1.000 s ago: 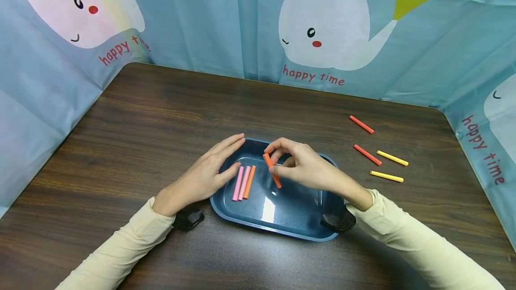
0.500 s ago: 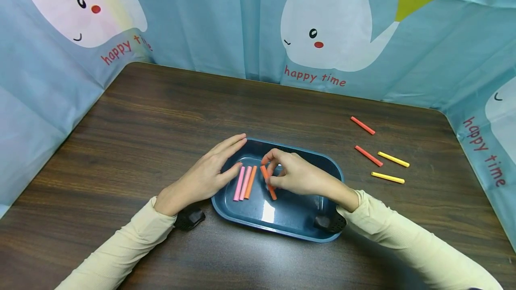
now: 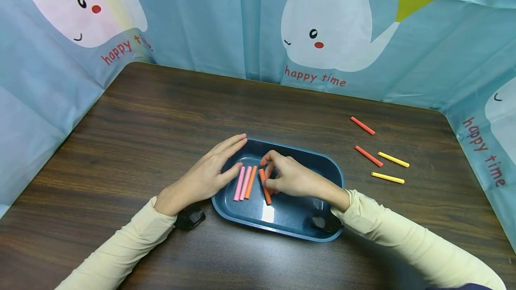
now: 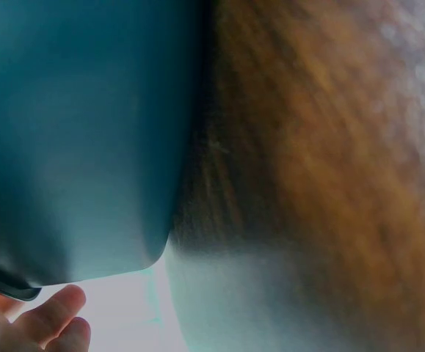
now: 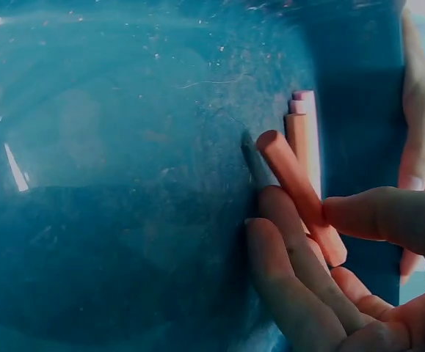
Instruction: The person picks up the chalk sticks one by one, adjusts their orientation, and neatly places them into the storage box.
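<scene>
My right hand [image 3: 292, 177] pinches an orange chalk stick [image 3: 268, 195] between thumb and fingers, low inside the dark blue tray [image 3: 278, 232]. In the right wrist view the held orange chalk [image 5: 293, 176] is tilted, with a shadow beside it; whether it touches the tray floor I cannot tell. Left of it, two pink chalk sticks [image 3: 239, 184] and another orange chalk stick [image 3: 251, 182] lie side by side in the tray. My left hand [image 3: 205, 171] rests at the tray's left rim, fingers extended, thumb over the inside. The left wrist view shows mostly the tray's outer wall [image 4: 80, 147].
Two red chalk sticks [image 3: 363, 125] and two yellow ones [image 3: 388, 178] lie on the brown wooden table [image 3: 169, 102], right of the tray. A blue curtain [image 3: 217, 21] with whale prints hangs along the table's back and sides.
My right hand has moved down and left with the orange chalk stick, bringing it nearer the row in the tray. My left hand has stayed at the rim.
</scene>
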Demonstrator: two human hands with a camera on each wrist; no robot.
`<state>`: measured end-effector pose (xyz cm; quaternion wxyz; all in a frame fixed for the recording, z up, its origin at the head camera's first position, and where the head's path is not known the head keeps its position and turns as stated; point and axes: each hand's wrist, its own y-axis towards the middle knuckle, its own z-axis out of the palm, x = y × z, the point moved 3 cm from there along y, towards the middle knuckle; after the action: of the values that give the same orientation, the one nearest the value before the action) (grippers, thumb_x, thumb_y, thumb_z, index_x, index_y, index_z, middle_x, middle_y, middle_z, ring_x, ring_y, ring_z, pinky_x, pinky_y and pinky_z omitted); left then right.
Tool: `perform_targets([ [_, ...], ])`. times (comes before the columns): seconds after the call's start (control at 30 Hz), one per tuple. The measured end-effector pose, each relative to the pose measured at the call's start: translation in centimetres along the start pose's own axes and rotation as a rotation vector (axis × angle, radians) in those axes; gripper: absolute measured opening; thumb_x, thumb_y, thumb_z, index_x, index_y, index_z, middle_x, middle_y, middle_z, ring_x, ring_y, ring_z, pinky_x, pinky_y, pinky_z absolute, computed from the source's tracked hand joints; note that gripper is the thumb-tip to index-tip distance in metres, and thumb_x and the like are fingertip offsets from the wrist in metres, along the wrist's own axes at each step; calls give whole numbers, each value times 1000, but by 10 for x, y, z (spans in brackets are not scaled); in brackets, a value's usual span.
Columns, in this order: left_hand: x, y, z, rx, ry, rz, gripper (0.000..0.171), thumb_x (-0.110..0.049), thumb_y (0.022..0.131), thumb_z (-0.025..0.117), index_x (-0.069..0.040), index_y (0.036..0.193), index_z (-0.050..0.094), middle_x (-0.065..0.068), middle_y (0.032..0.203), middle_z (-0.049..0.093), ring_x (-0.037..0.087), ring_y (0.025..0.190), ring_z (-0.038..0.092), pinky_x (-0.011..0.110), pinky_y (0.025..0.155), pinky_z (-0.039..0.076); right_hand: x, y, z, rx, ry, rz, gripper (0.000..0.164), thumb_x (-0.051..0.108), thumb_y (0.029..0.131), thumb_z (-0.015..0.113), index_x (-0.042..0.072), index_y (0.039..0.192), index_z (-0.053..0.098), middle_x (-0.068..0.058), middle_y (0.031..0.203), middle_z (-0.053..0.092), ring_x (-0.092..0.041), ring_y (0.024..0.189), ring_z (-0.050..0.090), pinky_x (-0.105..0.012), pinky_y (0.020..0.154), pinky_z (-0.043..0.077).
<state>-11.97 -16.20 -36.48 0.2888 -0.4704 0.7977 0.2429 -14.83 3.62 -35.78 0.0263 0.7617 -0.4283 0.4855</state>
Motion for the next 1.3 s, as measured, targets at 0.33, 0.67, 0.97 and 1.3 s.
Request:
perform_targets([
  [0.33, 0, 0, 0, -1, 3, 7, 59, -16, 100, 57, -4, 153, 35, 13, 163, 28, 31, 150, 29, 55, 118, 30, -3, 2, 0, 47, 198, 45, 39, -1, 96, 57, 0, 132, 42, -19, 117, 55, -18, 74, 70, -33, 71, 62],
  [0.67, 0, 0, 0, -7, 9, 7, 59, -16, 99, 57, -4, 153, 35, 13, 163, 28, 31, 150, 29, 56, 118, 29, 1, -4, -6, 111, 241, 42, 47, 3, 96, 57, 0, 138, 36, -21, 127, 47, -21, 85, 71, -35, 80, 61],
  [0.97, 1, 1, 1, -7, 11, 13, 59, -16, 100, 57, -4, 153, 34, 13, 163, 28, 31, 150, 29, 56, 118, 30, 7, -19, -19, 95, 174, -48, 49, 13, 96, 63, 1, 139, 43, -19, 128, 53, -25, 92, 70, -35, 85, 58],
  [1.3, 1, 1, 2, -19, 13, 15, 59, -14, 99, 58, -4, 153, 35, 13, 162, 30, 32, 149, 31, 56, 118, 31, 8, -42, -36, -8, 129, -145, 41, 17, 96, 65, 5, 134, 52, -16, 128, 58, -23, 101, 64, -34, 86, 55],
])
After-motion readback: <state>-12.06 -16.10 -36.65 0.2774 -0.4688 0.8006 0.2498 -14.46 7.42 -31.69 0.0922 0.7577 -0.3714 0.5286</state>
